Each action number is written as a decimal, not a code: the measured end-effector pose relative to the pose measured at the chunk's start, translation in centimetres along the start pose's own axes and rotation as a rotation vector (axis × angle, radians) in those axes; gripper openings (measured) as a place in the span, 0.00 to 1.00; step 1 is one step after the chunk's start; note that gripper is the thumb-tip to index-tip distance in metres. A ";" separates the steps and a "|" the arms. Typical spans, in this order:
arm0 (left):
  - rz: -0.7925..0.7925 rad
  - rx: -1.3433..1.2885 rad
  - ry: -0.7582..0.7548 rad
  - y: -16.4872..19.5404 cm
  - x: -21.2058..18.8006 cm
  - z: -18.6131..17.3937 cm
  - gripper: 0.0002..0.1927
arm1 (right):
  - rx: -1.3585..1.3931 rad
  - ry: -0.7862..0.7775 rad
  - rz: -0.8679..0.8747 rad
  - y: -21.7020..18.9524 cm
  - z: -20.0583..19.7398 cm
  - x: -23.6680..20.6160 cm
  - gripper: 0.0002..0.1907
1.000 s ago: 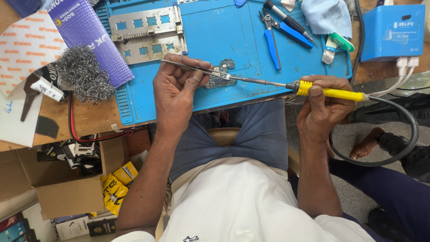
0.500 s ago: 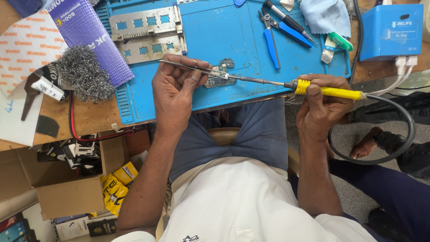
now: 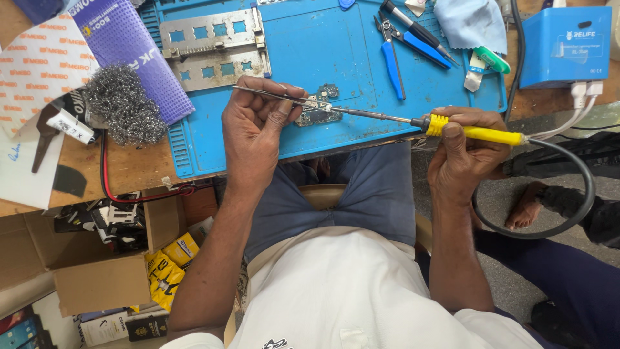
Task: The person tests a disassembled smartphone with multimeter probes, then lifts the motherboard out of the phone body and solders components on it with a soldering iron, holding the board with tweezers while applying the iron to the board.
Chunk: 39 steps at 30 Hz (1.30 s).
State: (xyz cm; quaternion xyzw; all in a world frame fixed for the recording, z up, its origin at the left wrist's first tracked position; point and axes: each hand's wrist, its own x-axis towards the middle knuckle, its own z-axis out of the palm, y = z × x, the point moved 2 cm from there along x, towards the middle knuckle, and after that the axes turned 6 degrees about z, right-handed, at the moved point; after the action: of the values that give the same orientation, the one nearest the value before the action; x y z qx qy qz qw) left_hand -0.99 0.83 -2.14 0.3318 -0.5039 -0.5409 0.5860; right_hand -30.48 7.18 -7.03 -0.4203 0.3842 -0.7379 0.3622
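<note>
Left hand (image 3: 255, 129) fingers pinching tweezers (image 3: 278, 97) onto small circuit board (image 3: 316, 111) at mat (image 3: 323, 45) centre, right hand (image 3: 462, 152) at 3 o'clock gripping yellow soldering iron (image 3: 452, 129), tip touching board, steel wool (image 3: 123, 110) at 9 o'clock, pliers (image 3: 392, 61) at 1 o'clock

Person seen from above, seated. White shirt (image 3: 361, 291), short-sleeved, small dark print near the bottom edge of the view. Blue-grey trousers (image 3: 361, 194), loose, creased over the lap. Both forearms bare from the sleeves down. Left hand (image 3: 255, 129) and right hand (image 3: 462, 152) bare: no gloves, rings, watch or wrist strap visible. Nails short.
</note>
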 end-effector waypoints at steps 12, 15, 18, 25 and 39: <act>-0.016 -0.013 -0.008 0.1 0.2 0.1 0.07 | -0.018 0.011 0.007 0.1 -0.5 0.0 0.12; -0.014 -0.017 -0.011 0.1 0.2 0.1 0.07 | -0.015 0.022 0.011 0.1 -0.5 0.0 0.12; -0.021 -0.010 -0.009 0.1 0.2 0.2 0.07 | -0.020 0.025 0.005 0.0 -0.5 0.0 0.12; 0.000 -0.010 -0.012 0.3 0.1 0.0 0.07 | -0.033 0.008 0.004 -0.1 -0.4 -0.1 0.12; -0.008 -0.010 -0.007 0.3 -0.2 -0.1 0.07 | -0.019 -0.011 0.008 0.1 -0.3 0.0 0.12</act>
State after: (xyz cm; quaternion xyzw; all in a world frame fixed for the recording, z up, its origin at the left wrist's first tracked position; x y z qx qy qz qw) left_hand -0.77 1.05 -1.93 0.3292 -0.5020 -0.5467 0.5838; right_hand -30.72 7.19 -7.18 -0.4263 0.3909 -0.7304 0.3633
